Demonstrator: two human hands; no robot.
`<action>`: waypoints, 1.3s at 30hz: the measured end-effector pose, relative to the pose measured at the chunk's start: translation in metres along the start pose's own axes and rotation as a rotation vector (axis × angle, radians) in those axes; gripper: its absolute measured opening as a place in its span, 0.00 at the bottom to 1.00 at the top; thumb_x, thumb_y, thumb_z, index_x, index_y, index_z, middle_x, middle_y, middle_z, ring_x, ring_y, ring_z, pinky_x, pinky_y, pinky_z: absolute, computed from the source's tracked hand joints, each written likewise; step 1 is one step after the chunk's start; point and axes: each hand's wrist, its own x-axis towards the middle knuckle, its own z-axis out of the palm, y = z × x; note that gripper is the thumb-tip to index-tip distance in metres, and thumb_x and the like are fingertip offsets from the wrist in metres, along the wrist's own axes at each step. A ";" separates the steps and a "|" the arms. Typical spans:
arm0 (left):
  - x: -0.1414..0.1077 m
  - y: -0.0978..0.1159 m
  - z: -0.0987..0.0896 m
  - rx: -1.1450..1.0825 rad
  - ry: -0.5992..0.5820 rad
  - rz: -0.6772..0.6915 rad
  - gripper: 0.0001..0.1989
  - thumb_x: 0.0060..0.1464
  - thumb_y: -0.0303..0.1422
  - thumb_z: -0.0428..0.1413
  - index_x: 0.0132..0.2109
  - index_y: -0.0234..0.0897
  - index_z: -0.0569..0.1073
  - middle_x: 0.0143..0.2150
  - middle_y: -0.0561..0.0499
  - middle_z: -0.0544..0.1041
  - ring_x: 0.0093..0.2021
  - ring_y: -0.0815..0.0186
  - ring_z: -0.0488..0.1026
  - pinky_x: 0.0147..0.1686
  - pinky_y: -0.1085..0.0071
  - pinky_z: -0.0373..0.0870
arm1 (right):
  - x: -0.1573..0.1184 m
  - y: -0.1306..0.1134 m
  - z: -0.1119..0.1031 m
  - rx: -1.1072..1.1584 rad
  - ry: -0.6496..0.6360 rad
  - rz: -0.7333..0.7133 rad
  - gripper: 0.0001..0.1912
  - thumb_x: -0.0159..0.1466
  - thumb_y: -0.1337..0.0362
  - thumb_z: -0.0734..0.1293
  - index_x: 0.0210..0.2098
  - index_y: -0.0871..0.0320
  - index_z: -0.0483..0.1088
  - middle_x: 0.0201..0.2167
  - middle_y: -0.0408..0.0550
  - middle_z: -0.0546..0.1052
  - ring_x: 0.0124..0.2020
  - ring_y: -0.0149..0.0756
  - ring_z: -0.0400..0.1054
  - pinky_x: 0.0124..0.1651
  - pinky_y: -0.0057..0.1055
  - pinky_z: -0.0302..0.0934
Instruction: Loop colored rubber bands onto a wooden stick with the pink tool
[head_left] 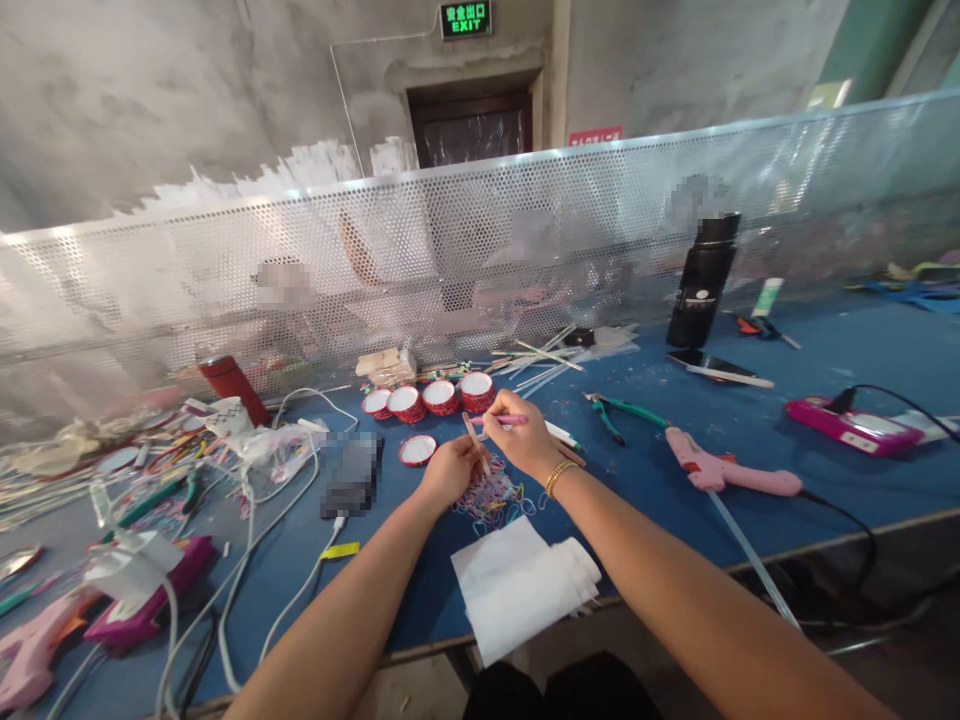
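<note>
My left hand (454,472) is closed on a flat wooden craft stick (472,435), held upright at a slant above the table. In my right hand (525,437) is a pink pen (512,420), its tip end close to the stick; I cannot tell whether it touches. Under both hands lies a tangled pile of small coloured loops (491,503). Nearer to me, white sheets (510,585) overlap the table's front edge. A single red-rimmed disc with a white top (418,450) lies left of my hands, and stacks of similar discs (440,397) stand behind them.
A pink glue gun (727,468), green-handled pliers (637,411) and a black bottle (703,285) are on the right. To the left are a phone (352,478), white cables, a red bottle (234,388) and clutter. A perforated metal screen (480,260) runs along the back.
</note>
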 end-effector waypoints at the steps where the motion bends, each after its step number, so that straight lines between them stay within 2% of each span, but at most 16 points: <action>1: 0.000 0.000 0.000 -0.005 0.000 -0.006 0.18 0.59 0.46 0.53 0.29 0.36 0.69 0.20 0.55 0.70 0.18 0.72 0.62 0.21 0.74 0.56 | 0.000 0.000 0.000 -0.003 0.003 0.006 0.08 0.60 0.63 0.63 0.24 0.53 0.62 0.23 0.42 0.72 0.27 0.35 0.66 0.34 0.30 0.58; 6: -0.001 0.001 0.000 -0.010 0.004 -0.019 0.17 0.59 0.44 0.54 0.29 0.36 0.69 0.20 0.54 0.70 0.18 0.72 0.62 0.20 0.74 0.56 | 0.000 0.001 -0.001 0.023 0.008 0.015 0.08 0.60 0.63 0.63 0.25 0.53 0.63 0.23 0.42 0.73 0.27 0.36 0.66 0.34 0.30 0.58; 19: -0.003 0.005 0.001 0.006 0.007 -0.013 0.18 0.58 0.47 0.54 0.29 0.37 0.68 0.20 0.55 0.70 0.18 0.71 0.62 0.21 0.73 0.56 | 0.000 0.001 0.000 0.002 -0.002 -0.020 0.08 0.60 0.64 0.63 0.25 0.53 0.62 0.22 0.41 0.71 0.26 0.35 0.65 0.33 0.30 0.57; 39: 0.000 0.002 -0.001 0.044 -0.007 -0.001 0.17 0.58 0.45 0.51 0.30 0.37 0.69 0.22 0.53 0.71 0.19 0.71 0.63 0.21 0.73 0.58 | 0.002 0.002 -0.001 0.009 0.007 -0.007 0.07 0.60 0.63 0.63 0.25 0.53 0.62 0.23 0.41 0.72 0.27 0.35 0.66 0.34 0.30 0.58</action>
